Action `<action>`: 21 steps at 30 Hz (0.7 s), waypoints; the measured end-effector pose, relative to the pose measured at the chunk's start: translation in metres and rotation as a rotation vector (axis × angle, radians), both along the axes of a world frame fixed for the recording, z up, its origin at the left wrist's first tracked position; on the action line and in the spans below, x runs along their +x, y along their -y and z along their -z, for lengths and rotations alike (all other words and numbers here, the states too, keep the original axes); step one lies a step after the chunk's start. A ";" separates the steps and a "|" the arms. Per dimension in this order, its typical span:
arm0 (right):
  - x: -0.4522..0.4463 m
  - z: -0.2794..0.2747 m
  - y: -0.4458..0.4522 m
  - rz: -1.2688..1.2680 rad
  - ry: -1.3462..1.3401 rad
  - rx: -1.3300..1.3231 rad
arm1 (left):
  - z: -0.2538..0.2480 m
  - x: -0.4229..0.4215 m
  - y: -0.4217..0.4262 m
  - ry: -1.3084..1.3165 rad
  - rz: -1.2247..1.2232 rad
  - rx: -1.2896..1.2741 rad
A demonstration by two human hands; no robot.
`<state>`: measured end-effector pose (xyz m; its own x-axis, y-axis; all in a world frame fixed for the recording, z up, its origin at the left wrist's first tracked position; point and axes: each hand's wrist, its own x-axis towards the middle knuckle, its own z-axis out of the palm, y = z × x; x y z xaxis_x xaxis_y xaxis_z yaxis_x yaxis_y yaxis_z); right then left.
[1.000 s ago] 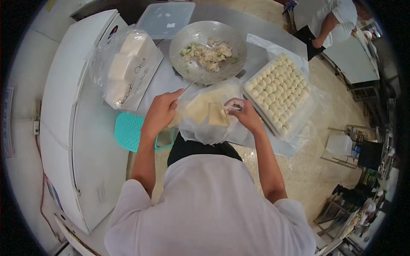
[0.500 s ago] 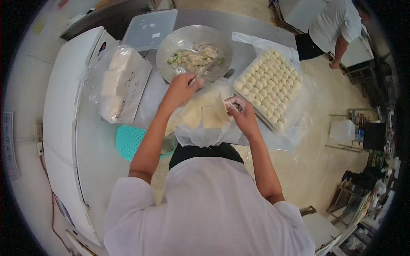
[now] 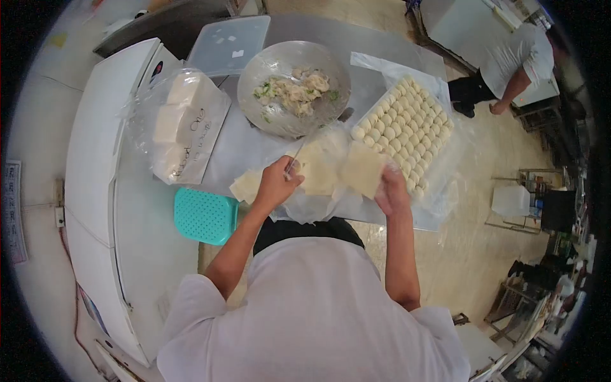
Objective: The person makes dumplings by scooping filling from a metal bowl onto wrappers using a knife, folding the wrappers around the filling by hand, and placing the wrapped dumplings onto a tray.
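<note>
My left hand (image 3: 278, 181) is closed around a thin metal spatula (image 3: 297, 153), its tip pointing up toward the bowl. A square dough wrapper (image 3: 362, 169) is in my right hand (image 3: 393, 191), held up at its right edge. Between my hands, more pale wrappers (image 3: 316, 172) lie on clear plastic, with others (image 3: 247, 186) to the left of my left hand. Beyond them stands a round metal bowl (image 3: 249, 114) with a chunky filling (image 3: 296, 92). On the right, a tray of round dumplings (image 3: 407, 127) sits in rows, just behind my right hand.
A bag of white blocks (image 3: 175, 130) lies at the table's left beside a white freezer (image 3: 102, 172). Behind it is a clear lid (image 3: 229, 44). A turquoise basket (image 3: 205, 215) sits below the table's left edge. Another person (image 3: 519, 60) stands at the upper right.
My left hand has drawn back from the bowl with the spatula. My right hand has moved right and now holds a flat wrapper up. The other person has shifted to the right.
</note>
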<state>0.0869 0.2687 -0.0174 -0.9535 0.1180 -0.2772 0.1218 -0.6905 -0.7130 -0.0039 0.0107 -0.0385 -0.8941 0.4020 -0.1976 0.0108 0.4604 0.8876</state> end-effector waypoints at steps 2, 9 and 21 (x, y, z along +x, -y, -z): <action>0.001 -0.003 -0.006 -0.049 -0.037 -0.057 | -0.010 -0.009 0.011 -0.125 0.019 -0.118; -0.031 0.045 0.033 -0.020 0.014 -0.549 | 0.011 -0.136 0.013 -0.701 0.144 -0.355; -0.086 0.078 0.050 0.182 0.274 -0.382 | 0.028 -0.142 -0.003 -0.584 0.388 -0.438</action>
